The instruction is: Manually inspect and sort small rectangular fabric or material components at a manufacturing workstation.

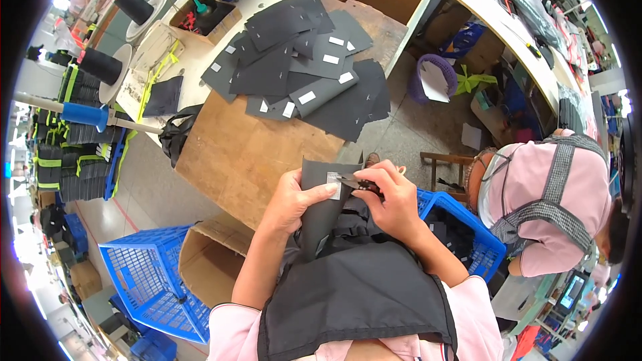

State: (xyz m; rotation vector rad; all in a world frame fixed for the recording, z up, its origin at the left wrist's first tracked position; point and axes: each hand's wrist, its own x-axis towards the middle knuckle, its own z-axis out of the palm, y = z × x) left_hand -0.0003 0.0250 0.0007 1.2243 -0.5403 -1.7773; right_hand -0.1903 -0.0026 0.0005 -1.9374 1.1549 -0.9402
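My left hand (289, 204) is closed on a dark grey fabric piece (314, 224), its thumb lying along the edge of a small white label (332, 178). In my right hand (393, 202) is a pair of thread snips (361, 184). Their metal tips reach over the label near the top of the piece. Whether the blades touch a thread is too small to see. Beyond my hands, on a brown wooden board (247, 154), lies a loose pile of similar dark pieces (261, 70), several with white labels.
A blue crate (150, 281) and an open cardboard box (214, 254) stand at left. Right of me are a blue basket (493, 249) with dark pieces and a bent-over person in pink (535, 194). Black thread spools (134, 7) and a purple bin (428, 70) are farther off.
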